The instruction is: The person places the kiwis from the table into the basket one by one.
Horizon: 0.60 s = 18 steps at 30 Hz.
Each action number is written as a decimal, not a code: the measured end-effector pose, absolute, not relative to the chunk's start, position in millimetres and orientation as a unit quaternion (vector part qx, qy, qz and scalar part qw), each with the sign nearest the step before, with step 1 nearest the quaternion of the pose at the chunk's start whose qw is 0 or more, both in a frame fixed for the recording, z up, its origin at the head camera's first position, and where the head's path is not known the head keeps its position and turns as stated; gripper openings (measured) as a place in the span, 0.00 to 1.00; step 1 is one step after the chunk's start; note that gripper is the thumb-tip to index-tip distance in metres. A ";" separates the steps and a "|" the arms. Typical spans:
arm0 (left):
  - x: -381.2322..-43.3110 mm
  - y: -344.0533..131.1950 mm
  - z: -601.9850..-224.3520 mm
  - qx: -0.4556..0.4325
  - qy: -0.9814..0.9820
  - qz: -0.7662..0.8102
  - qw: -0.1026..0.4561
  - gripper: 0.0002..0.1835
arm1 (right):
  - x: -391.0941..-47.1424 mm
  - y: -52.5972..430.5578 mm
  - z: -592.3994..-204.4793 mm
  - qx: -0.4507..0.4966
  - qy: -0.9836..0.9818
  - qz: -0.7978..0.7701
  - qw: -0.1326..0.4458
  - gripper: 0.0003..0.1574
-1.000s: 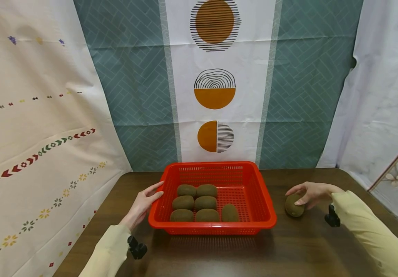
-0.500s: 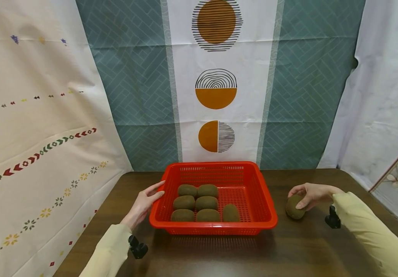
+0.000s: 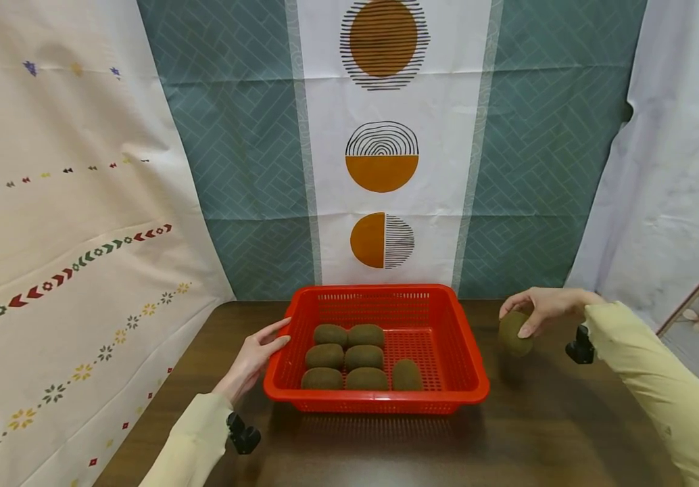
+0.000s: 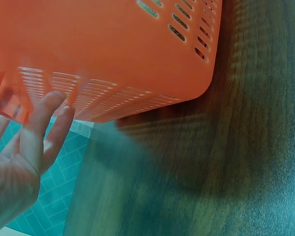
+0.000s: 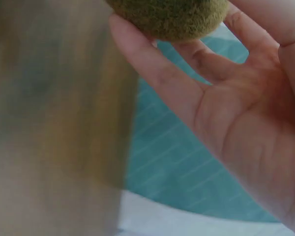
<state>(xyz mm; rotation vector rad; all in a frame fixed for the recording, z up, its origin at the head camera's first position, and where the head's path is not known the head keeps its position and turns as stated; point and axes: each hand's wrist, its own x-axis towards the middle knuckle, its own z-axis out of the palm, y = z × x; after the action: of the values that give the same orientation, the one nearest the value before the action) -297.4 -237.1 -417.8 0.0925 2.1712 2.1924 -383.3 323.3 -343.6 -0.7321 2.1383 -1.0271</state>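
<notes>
My right hand [image 3: 549, 310] pinches a brown fuzzy kiwi [image 3: 512, 340] between thumb and fingers, to the right of the basket. The kiwi's lower end [image 5: 174, 22] shows at the top of the right wrist view, with fingers around it. My left hand [image 3: 251, 360] rests at the left rim of a red plastic basket [image 3: 380, 398]. In the left wrist view, fairly straight fingers [image 4: 43, 110] lie by the basket's slotted outer wall [image 4: 113, 44]. Inside the basket, several kiwis [image 3: 366, 379] lie in rows on the left, and a single upright one [image 3: 407, 375] is beside the front row.
The dark wooden table [image 3: 374, 453] carries the basket. A patterned teal and white cloth [image 3: 246, 169] hangs behind it. A cream cloth [image 3: 82, 203] hangs at the left and a pale marbled cloth [image 3: 678, 189] at the right. A small black camera sits on each wrist.
My right hand has gripped the kiwi and raised it from the table. The left hand and the basket stay in place; the head view has shifted slightly.
</notes>
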 end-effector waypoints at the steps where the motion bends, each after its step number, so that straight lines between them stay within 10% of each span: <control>1: -297.4 -237.5 -417.9 0.032 0.705 0.708 0.026 0.28 | -384.5 319.4 -336.5 -0.277 0.821 -0.382 0.321 0.26; 18: -293.4 -237.2 -410.8 0.037 0.691 0.721 0.036 0.27 | -403.8 200.3 -276.1 -0.316 0.823 -0.338 0.329 0.31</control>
<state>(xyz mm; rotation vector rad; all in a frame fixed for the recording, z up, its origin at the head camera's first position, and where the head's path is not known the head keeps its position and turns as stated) -293.4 -237.2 -410.8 0.1146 2.1221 2.2140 -403.8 200.3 -276.1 -0.8261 2.1547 -0.8838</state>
